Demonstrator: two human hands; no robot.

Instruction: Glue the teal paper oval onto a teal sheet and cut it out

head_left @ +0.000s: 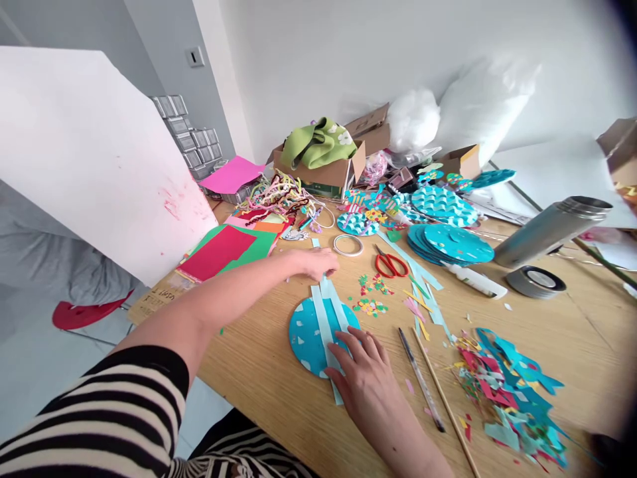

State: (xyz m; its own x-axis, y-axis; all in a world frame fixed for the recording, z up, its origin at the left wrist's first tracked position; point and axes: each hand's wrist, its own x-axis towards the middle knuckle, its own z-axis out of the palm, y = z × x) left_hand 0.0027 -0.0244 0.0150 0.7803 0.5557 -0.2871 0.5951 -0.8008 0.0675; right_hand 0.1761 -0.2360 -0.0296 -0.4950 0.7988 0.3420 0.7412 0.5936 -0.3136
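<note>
A round blue disc point(304, 332) with small pale patches lies on the table in front of me. Two light-blue paper strips point(322, 317) run lengthwise over it, and one sticks out past its near edge. Just beyond the far rim, my left hand point(321, 263) is closed, its fingertips pinching the far end of a strip. My right hand point(365, 365) lies with fingers apart over the disc's near right side, fingertips touching disc and strip. Small coloured paper bits point(371, 295) and red-handled scissors point(391, 264) lie to the right of the disc.
A pen point(421, 378) and thin wooden stick point(445, 401) lie right of my right hand, beside paper scraps point(502, 382). Farther back are a tape roll point(348, 245), stacked blue discs point(450, 243), a white glue bottle point(475, 280), a steel flask point(552, 229) and coloured sheets point(219, 252).
</note>
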